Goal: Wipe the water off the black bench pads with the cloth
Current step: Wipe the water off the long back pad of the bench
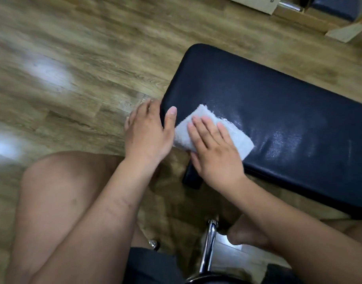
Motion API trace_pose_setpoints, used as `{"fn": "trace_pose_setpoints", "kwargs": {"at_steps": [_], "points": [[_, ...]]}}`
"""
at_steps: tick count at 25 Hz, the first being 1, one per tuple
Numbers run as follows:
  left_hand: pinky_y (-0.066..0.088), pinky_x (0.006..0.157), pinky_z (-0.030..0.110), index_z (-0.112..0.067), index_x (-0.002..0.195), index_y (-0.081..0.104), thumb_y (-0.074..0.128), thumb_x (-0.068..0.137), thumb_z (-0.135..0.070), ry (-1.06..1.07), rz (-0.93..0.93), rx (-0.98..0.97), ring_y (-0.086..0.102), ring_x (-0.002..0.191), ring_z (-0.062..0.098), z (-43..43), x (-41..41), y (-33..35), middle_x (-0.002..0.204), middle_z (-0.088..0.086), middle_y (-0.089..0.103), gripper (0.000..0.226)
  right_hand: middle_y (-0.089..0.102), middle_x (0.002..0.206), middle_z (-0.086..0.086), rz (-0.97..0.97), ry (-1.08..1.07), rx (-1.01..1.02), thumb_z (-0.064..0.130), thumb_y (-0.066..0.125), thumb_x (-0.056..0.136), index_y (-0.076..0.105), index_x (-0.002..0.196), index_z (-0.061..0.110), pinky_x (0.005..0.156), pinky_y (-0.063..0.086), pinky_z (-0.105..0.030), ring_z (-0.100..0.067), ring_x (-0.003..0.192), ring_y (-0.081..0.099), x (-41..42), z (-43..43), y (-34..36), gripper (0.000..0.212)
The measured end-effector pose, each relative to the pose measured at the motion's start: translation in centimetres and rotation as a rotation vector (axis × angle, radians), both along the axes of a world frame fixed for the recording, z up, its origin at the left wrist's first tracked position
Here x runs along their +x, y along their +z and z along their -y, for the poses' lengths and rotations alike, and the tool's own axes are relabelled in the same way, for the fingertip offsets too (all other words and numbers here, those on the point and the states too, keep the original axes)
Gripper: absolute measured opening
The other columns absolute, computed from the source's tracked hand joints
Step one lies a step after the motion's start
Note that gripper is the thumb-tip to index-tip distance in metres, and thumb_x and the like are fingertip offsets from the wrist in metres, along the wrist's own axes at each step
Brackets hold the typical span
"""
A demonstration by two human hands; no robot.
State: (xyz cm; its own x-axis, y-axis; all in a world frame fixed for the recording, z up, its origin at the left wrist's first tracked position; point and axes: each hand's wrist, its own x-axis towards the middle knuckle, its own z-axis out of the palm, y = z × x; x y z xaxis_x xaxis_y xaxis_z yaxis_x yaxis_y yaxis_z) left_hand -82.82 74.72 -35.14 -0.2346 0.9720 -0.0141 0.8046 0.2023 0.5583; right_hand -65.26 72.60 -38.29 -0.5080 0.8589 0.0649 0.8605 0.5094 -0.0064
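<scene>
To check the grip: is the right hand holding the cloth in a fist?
No, the right hand lies flat, straight fingers pressing the cloth onto the bench pad.

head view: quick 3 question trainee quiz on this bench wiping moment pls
1. True or false: the right hand lies flat on the white cloth.
2. The left hand grips: A) the cloth B) the end of the black bench pad C) nothing.
3. Fill in: the wet streaks shine on the pad toward the picture's ___ side of the cloth.

Key: 1 true; 2 B; 3 right.
</scene>
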Motion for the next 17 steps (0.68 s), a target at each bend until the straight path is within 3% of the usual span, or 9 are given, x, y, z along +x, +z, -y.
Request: {"fn": "trace_pose_setpoints", "kwargs": {"at_steps": [4,10,14,17], "points": [[0.030,0.113,0.052,-0.012,0.136,0.051,0.022,0.094,-0.059,-0.047,0.020,-0.039,0.039,0.137,0.033,-0.5,2.3,1.5,0.144,0.013,0.049,0.069,0.029,0.157,-0.007,0.155,-0.035,-0.013,0.040,0.044,0.095,0.030,0.150,0.010,0.118,0.022,-0.046,-0.024,0.146,0.025,9.8,2.7,1.1,0.064],[0.006,0.120,0.056,-0.021,0.146,0.039,0.021,0.101,-0.056,-0.251,-0.093,-0.159,0.008,0.151,0.032,-1.3,8.0,1.7,0.162,0.006,0.021,0.060,0.023,0.159,-0.012,0.325,-0.303,-0.255,0.057,0.017,0.098,0.027,0.150,0.004,0.118,0.020,-0.051,-0.026,0.147,0.019,23.1,7.2,4.7,0.075],[0.011,0.121,0.053,-0.022,0.141,0.046,0.013,0.097,-0.061,-0.262,-0.021,-0.094,0.014,0.150,0.031,-1.3,6.6,0.9,0.160,0.009,0.029,0.067,0.019,0.158,-0.020,0.312,-0.408,-0.244,0.055,0.006,0.098,0.021,0.148,-0.003,0.116,0.016,-0.058,-0.035,0.147,0.014,19.4,6.5,3.6,0.078],[0.023,0.118,0.050,-0.019,0.126,0.057,0.002,0.089,-0.065,-0.186,0.088,0.059,0.030,0.145,0.028,-2.2,5.4,0.8,0.146,0.011,0.049,0.080,0.021,0.157,-0.021,0.274,-0.267,-0.208,0.054,0.009,0.098,0.023,0.149,-0.001,0.116,0.013,-0.060,-0.037,0.147,0.015,12.0,2.4,3.0,0.076]]}}
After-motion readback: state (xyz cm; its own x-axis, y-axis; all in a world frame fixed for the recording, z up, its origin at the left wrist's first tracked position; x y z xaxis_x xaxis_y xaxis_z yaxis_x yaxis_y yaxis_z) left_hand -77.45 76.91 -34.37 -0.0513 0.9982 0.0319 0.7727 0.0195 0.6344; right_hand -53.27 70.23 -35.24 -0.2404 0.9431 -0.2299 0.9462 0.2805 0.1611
